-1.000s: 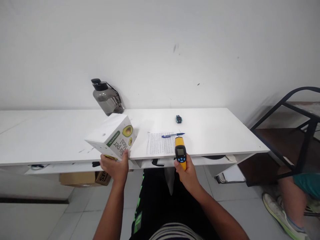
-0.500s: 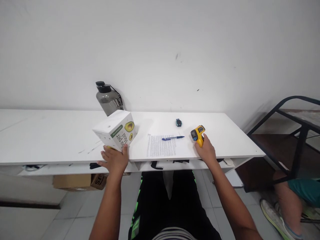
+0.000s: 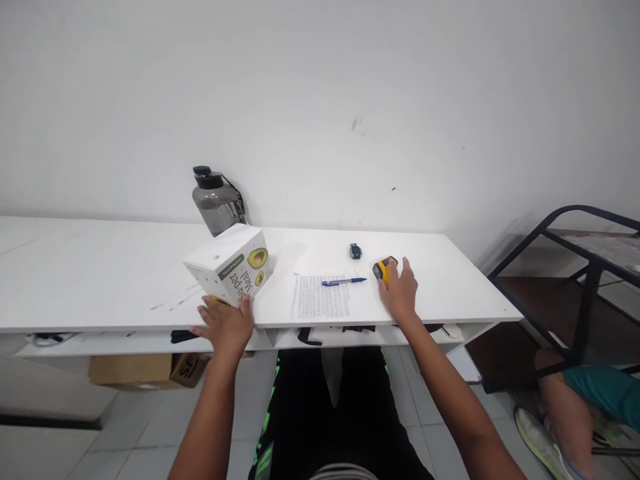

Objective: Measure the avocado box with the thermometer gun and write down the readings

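Note:
My left hand has its fingers spread against the near lower edges of a white box printed "Su-per Meal" with avocado pictures. The box rests on the white table, its printed face turned to the right. Beyond the paper, my right hand is open, fingers lifted and apart over a yellow infrared thermometer. The thermometer lies on the table, partly hidden behind the fingers. Between my hands is a paper sheet covered in handwriting, with a blue pen across its upper right part.
A dark watch lies behind the pen. Against the wall stands a grey bottle with a black lid. Under the tabletop runs a shelf with dark items; a cardboard box sits below. At right are a black metal frame and a person's leg.
My right hand has loosened its grip on the thermometer, which now lies lower on the table. Its fingers have spread. My left hand stays at the box. The view has shifted slightly.

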### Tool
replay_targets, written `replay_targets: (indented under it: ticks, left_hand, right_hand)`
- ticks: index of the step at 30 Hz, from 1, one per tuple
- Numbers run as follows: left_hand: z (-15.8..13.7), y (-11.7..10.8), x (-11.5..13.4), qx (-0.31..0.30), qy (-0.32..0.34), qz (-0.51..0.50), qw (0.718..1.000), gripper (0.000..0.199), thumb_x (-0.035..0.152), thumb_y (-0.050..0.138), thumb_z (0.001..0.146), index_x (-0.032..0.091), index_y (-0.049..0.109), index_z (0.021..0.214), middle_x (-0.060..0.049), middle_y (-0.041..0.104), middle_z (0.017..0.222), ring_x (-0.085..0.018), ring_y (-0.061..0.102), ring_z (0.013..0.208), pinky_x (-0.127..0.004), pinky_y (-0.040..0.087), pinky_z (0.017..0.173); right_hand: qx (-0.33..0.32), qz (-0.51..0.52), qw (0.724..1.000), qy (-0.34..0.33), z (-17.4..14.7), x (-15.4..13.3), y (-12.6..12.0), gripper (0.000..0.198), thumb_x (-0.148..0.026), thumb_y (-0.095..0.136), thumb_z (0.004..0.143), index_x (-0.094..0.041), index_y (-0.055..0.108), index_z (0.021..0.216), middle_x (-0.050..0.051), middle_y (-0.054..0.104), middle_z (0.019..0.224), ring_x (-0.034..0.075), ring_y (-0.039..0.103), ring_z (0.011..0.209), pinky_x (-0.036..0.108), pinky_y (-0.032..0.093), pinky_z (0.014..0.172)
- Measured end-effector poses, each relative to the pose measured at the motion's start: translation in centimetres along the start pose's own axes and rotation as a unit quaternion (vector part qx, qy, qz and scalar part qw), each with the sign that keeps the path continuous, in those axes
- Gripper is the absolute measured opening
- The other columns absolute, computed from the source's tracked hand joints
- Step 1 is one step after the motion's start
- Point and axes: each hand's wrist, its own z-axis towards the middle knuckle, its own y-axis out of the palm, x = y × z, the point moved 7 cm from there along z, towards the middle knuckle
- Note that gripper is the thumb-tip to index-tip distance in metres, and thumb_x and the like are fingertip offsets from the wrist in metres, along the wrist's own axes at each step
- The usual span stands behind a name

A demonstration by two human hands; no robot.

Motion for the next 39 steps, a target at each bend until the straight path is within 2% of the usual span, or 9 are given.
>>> replay_targets:
  ticks: [6, 10, 14, 17, 20, 22, 28, 34, 39]
  left_hand:
    - [-0.1, -0.1, 0.0, 0.006, -0.007, 0.003, 1.000, 0.095, 0.061, 0.031, 0.089, -0.008, 0.001, 0.147, -0.034, 0.013, 0.152, -0.043, 0.008, 0.144, -0.070, 0.000, 0.108]
    - [0.0, -0.6, -0.2, 0.002, 0.001, -0.023, 1.000, 0.097, 0.060, 0.040, 0.085, -0.004, 0.003, 0.148, -0.032, 0.019, 0.152, -0.041, 0.012, 0.144, -0.068, 0.003, 0.110]
    - [-2.0, -1.5, 0.1, 0.081, 0.025, -0.064, 0.994, 0.099, 0.056, 0.050, 0.082, -0.004, 0.006, 0.148, -0.032, 0.014, 0.153, -0.040, 0.009, 0.145, -0.061, 0.009, 0.113]
    - [-6.5, -1.5, 3.2, 0.142, 0.170, -0.065, 0.973, 0.082, 0.049, 0.054, 0.082, 0.006, 0.024, 0.145, -0.026, 0.023, 0.152, -0.036, 0.014, 0.145, -0.059, 0.011, 0.114]
    - [-13.5, 0.6, 8.7, 0.062, 0.442, -0.097, 0.890, 0.055, 0.037, 0.059, 0.083, 0.019, 0.045, 0.133, -0.017, 0.053, 0.133, -0.030, 0.042, 0.133, -0.054, 0.017, 0.115]
    - [-16.9, 2.1, 11.1, 0.016, 0.518, -0.104, 0.849, 0.048, 0.035, 0.057, 0.085, 0.024, 0.049, 0.131, -0.012, 0.058, 0.130, -0.027, 0.047, 0.129, -0.056, 0.010, 0.116]
    - [-18.3, 5.8, 12.9, -0.016, 0.482, -0.034, 0.875, 0.063, 0.049, 0.051, 0.087, 0.021, 0.043, 0.142, -0.013, 0.053, 0.138, -0.031, 0.037, 0.135, -0.058, -0.006, 0.114]
    - [-17.9, 6.0, 11.7, -0.001, 0.445, -0.058, 0.893, 0.059, 0.042, 0.053, 0.088, 0.021, 0.044, 0.142, -0.010, 0.057, 0.135, -0.027, 0.044, 0.130, -0.053, 0.004, 0.117]
    - [-18.3, 6.4, 11.4, 0.013, 0.420, -0.051, 0.906, 0.054, 0.037, 0.056, 0.088, 0.022, 0.048, 0.139, -0.008, 0.056, 0.136, -0.028, 0.043, 0.132, -0.054, 0.004, 0.117]
  right_hand:
    - [-0.050, 0.008, 0.972, -0.231, -0.1, -6.0, 2.8, 0.040, -0.022, 0.040, 0.094, -0.015, 0.053, 0.131, 0.017, 0.040, 0.147, 0.034, 0.030, 0.138, 0.054, 0.026, 0.107]
    - [-0.069, 0.012, 0.965, -0.254, 0.6, -7.5, 4.0, 0.030, -0.021, 0.041, 0.095, -0.016, 0.066, 0.110, 0.016, 0.049, 0.140, 0.034, 0.034, 0.135, 0.056, 0.023, 0.106]
    - [0.011, 0.120, 0.967, -0.225, 0.9, -7.5, 2.2, 0.031, -0.027, 0.039, 0.097, -0.017, 0.068, 0.102, 0.013, 0.061, 0.121, 0.026, 0.050, 0.115, 0.048, 0.028, 0.103]
    - [0.089, 0.256, 0.957, -0.101, 0.7, -5.7, 0.6, 0.036, -0.038, 0.040, 0.096, -0.017, 0.070, 0.100, 0.011, 0.062, 0.093, 0.022, 0.055, 0.091, 0.040, 0.039, 0.089]
    - [0.073, 0.426, 0.902, 0.001, 0.2, -4.5, 1.3, 0.037, -0.047, 0.045, 0.092, -0.018, 0.068, 0.096, 0.004, 0.058, 0.076, 0.018, 0.054, 0.074, 0.033, 0.045, 0.073]
    - [0.021, 0.513, 0.857, 0.043, -0.3, -4.6, 2.5, 0.035, -0.050, 0.050, 0.088, -0.018, 0.065, 0.092, 0.001, 0.057, 0.070, 0.016, 0.054, 0.066, 0.030, 0.045, 0.066]
    - [-0.128, 0.588, 0.797, 0.038, -1.0, -6.4, 5.0, 0.023, -0.044, 0.056, 0.082, -0.023, 0.048, 0.085, -0.006, 0.053, 0.052, 0.013, 0.052, 0.050, 0.026, 0.042, 0.055]
    - [-0.162, 0.509, 0.843, -0.065, -0.7, -7.1, 3.7, 0.017, -0.032, 0.051, 0.079, -0.022, 0.044, 0.067, -0.003, 0.052, 0.062, 0.014, 0.050, 0.062, 0.027, 0.038, 0.061]
    - [-0.213, 0.546, 0.803, -0.106, -1.1, -8.2, 3.2, 0.010, -0.026, 0.043, 0.080, -0.021, 0.053, 0.079, -0.003, 0.053, 0.066, 0.014, 0.052, 0.065, 0.027, 0.041, 0.066]
